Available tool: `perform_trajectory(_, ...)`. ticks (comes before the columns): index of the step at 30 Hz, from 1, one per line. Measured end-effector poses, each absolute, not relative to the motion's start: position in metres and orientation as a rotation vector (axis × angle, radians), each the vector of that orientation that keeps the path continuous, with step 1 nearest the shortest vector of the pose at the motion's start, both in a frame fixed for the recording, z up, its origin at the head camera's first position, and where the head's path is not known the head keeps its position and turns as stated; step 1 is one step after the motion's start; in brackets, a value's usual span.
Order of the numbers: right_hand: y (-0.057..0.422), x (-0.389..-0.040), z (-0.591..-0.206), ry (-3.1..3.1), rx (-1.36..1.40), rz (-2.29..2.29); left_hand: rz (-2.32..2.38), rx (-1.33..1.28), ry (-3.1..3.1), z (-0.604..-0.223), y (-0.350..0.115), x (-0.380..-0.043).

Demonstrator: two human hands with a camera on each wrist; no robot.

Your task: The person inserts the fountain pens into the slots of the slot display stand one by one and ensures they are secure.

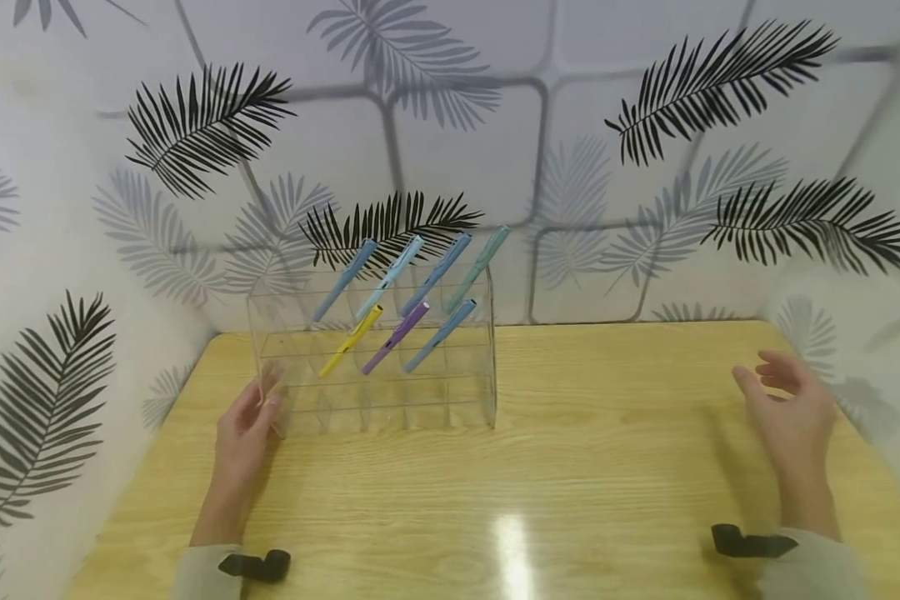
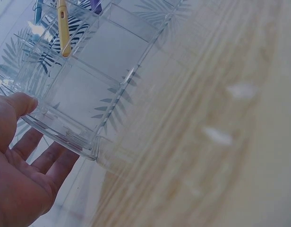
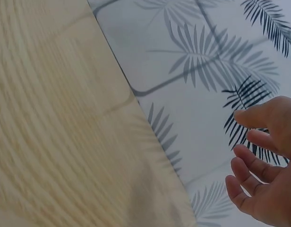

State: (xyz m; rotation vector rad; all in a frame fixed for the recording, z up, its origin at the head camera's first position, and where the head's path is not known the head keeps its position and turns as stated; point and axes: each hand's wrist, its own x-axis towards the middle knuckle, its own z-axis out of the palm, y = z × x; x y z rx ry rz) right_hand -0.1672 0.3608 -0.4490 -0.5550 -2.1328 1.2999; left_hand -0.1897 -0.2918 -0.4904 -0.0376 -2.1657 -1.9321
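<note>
A clear pen rack [image 1: 408, 405] with tiered compartments stands at the back left of the table. My left hand [image 1: 249, 425] holds its left side, thumb at the front and fingers behind the side panel. The left wrist view shows the thumb [image 2: 23, 103] against the panel's edge. Slanted pens fill parts of two tiers: blue, light blue, blue and a green pen [image 1: 476, 271] above; a yellow pen [image 1: 351, 342], a purple pen [image 1: 395, 337] and a blue pen [image 1: 441, 336] below. Far to the right, my right hand [image 1: 789, 408] hovers with loosely curved fingers, holding nothing.
The wooden table [image 1: 570, 467] meets a wall [image 1: 465, 158] with a leaf pattern at its back edge. Lower compartments of the rack hold no pens. Each wrist wears a black strap [image 1: 753, 543] over a light sleeve.
</note>
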Motion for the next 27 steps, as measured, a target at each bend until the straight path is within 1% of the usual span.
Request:
perform_trajectory(6,0.39,-0.159,-0.463,-2.159,-0.677,1.289,-1.942,-0.049,-2.146,-0.49,-0.292,-0.191)
perform_trajectory(16,0.412,-0.147,-0.481,-2.236,-0.921,1.25,-1.914,-0.046,-2.172,-0.489,-0.292,-0.189)
perform_trajectory(23,0.423,-0.141,-0.486,-2.41,-0.911,1.175,-2.011,-0.039,-2.122,-0.488,-0.292,-0.188)
perform_trajectory(27,0.427,-0.138,-0.49,-2.428,-0.889,1.172,-1.963,-0.042,-2.148,-0.489,-0.292,-0.188)
